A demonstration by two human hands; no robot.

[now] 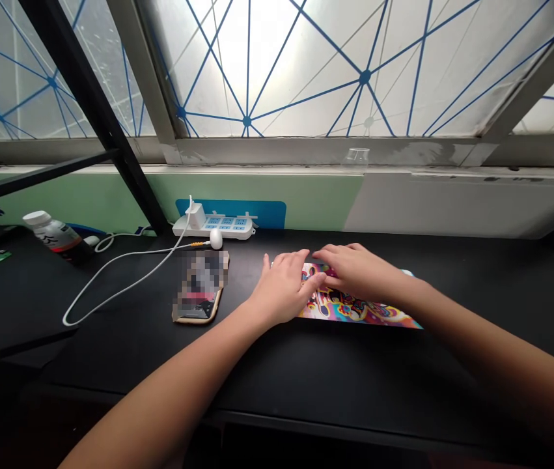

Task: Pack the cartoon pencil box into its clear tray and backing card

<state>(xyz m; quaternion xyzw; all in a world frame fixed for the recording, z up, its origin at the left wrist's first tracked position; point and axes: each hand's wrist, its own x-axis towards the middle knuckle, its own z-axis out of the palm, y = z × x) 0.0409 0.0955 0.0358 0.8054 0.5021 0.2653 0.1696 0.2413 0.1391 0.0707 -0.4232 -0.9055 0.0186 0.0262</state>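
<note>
A brightly patterned sheet point(355, 309), with swirls and flowers in many colours, lies on the black desk. It looks like paper. My left hand point(284, 286) rests palm down over its left end, fingers extended and thumb pointing right. From the right, my right hand point(355, 270) reaches across the sheet, its fingers stretched towards the left hand. The two hands nearly meet around the sheet's upper left part, and neither is seen gripping anything. They cover the left end and much of the upper edge.
Left of the hands lies a phone point(201, 286) with a blurred screen. Behind it are a white power strip point(228, 227) and a looping white cable point(110, 264). A bottle point(55, 234) stands farther left, near a black metal post point(105, 124). Windows point(306, 65) line the back.
</note>
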